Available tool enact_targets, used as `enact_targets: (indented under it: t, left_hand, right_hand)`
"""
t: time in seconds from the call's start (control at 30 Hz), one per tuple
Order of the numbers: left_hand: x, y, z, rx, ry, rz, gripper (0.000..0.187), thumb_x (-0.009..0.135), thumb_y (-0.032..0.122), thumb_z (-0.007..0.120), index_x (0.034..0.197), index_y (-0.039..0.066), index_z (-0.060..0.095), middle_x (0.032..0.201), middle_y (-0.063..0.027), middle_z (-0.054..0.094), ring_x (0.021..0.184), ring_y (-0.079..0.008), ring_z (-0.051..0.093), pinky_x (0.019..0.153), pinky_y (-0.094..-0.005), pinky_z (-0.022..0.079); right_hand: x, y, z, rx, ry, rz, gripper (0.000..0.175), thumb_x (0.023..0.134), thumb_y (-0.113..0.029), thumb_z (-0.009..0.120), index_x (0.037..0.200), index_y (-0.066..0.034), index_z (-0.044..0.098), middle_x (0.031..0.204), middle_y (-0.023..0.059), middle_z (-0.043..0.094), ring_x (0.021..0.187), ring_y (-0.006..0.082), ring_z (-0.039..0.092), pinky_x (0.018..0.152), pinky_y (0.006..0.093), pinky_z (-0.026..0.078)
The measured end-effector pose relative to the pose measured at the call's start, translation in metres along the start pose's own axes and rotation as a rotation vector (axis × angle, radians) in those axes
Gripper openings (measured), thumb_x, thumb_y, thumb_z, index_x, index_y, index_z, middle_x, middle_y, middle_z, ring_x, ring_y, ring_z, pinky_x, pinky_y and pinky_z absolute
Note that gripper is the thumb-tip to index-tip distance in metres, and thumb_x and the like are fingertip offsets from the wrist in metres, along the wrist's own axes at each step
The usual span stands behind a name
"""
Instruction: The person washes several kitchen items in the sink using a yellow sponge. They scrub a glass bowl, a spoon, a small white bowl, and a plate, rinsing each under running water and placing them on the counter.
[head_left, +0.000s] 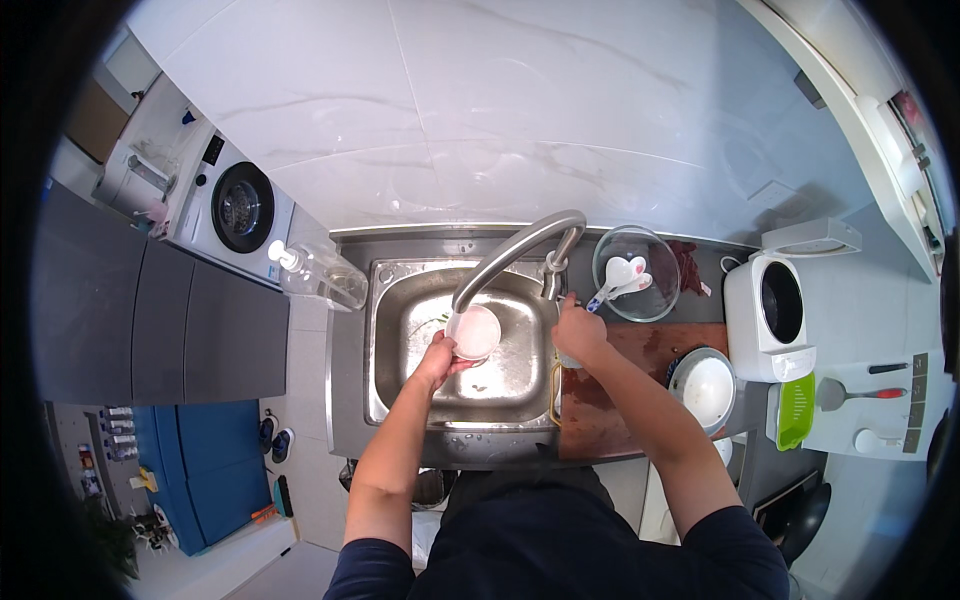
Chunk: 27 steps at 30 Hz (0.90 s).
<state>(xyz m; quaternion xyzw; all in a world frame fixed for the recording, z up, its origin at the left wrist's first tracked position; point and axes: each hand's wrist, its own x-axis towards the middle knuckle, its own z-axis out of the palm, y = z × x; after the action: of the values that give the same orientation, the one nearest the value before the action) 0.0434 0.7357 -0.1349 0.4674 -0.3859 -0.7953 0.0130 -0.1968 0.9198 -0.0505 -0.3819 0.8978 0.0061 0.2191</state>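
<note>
My left hand grips the rim of a small white bowl over the stainless steel sink. Above that bowl curves the metal gooseneck faucet, its spout end close to the bowl's rim. My right hand is at the base of the faucet, with a finger reaching to the lever. Its palm side is hidden, and something pale shows just under it. Bits of green scrap lie in the sink to the left of the bowl.
Right of the faucet, white spoons rest in a glass bowl. A wooden cutting board carries stacked bowls near an open white rice cooker. A clear pump bottle stands at the sink's left; a tiled wall rises behind.
</note>
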Motion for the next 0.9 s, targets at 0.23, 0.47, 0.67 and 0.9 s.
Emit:
enact_targets:
  t: [0.23, 0.47, 0.67, 0.9]
  left_hand:
    - [0.001, -0.007, -0.007, -0.155, -0.034, -0.067, 0.047, 0.099, 0.012, 0.033, 0.144, 0.001, 0.028, 0.126, -0.0325, 0.055, 0.101, -0.0430, 0.069, 0.082, -0.0423, 0.065]
    - [0.005, -0.016, 0.001, -0.147, -0.017, -0.049, 0.048, 0.098, 0.012, 0.035, 0.144, 0.002, 0.026, 0.127, -0.0312, 0.054, 0.099, -0.0431, 0.069, 0.082, -0.0426, 0.065]
    - [0.002, -0.012, -0.004, 0.117, 0.122, 0.091, 0.046, 0.097, 0.012, 0.043, 0.138, 0.002, 0.026, 0.125, -0.0286, 0.056, 0.098, -0.0383, 0.069, 0.074, -0.0387, 0.065]
    - [-0.038, 0.014, -0.008, 1.173, 0.481, 0.316, 0.070, 0.075, 0.044, 0.076, 0.124, 0.003, 0.048, 0.120, -0.0239, 0.061, 0.104, -0.0388, 0.067, 0.091, -0.0457, 0.054]
  right_hand:
    - [0.003, -0.001, 0.000, -0.030, -0.003, -0.007, 0.080, 0.085, -0.030, 0.062, 0.147, 0.0130, 0.035, 0.098, 0.0227, 0.072, 0.087, 0.0353, 0.074, 0.077, 0.0439, 0.060]
    - [0.009, 0.001, 0.003, -0.011, 0.051, 0.002, 0.074, 0.085, -0.031, 0.061, 0.141, 0.0142, 0.043, 0.098, 0.0224, 0.073, 0.084, 0.0345, 0.074, 0.074, 0.0424, 0.061]
    - [0.023, 0.006, 0.003, -0.055, 0.144, -0.002, 0.070, 0.085, -0.028, 0.062, 0.138, 0.0144, 0.046, 0.096, 0.0215, 0.073, 0.084, 0.0346, 0.074, 0.072, 0.0423, 0.060]
    - [-0.001, -0.004, -0.012, 0.116, 0.163, -0.073, 0.053, 0.085, -0.026, 0.062, 0.125, 0.0093, 0.055, 0.097, 0.0253, 0.071, 0.088, 0.0382, 0.072, 0.077, 0.0472, 0.058]
